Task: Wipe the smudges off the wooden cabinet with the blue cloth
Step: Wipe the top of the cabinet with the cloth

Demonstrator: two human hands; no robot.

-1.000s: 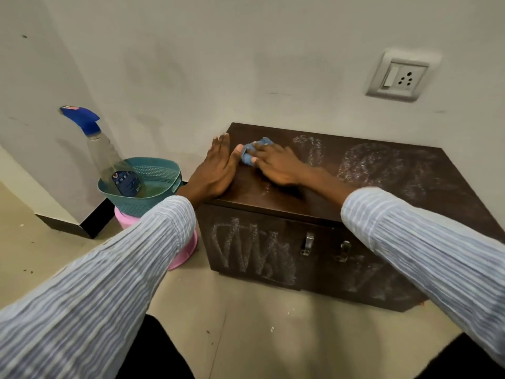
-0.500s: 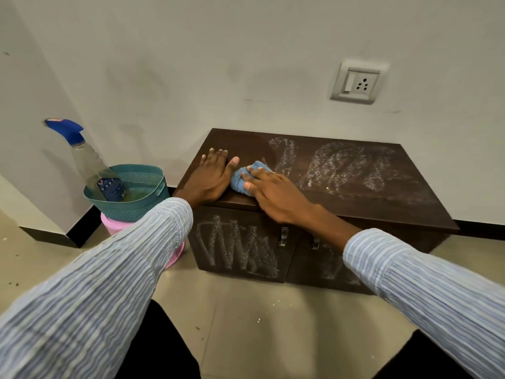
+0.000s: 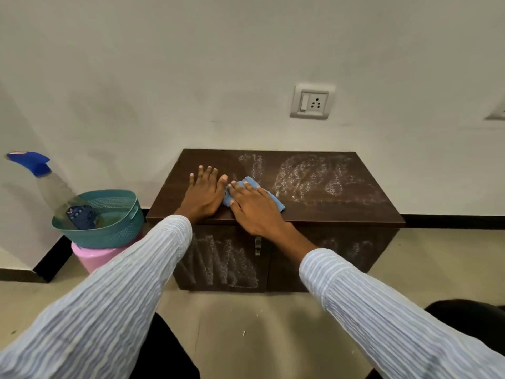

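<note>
Head view: the right hand [image 3: 257, 207] lies flat on the cloth [image 3: 274, 201] — fingers [image 3: 240, 190] spread, pressing it onto the cabinet [image 3: 355, 206] top, beside chalky smudges [image 3: 308, 176]. The left hand [image 3: 203, 194] rests flat just beside it — fingers wide, holding nothing.

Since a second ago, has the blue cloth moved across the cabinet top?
Yes. The blue cloth slid from the back-left corner toward the front edge of the cabinet, right hand pressing it.
</note>
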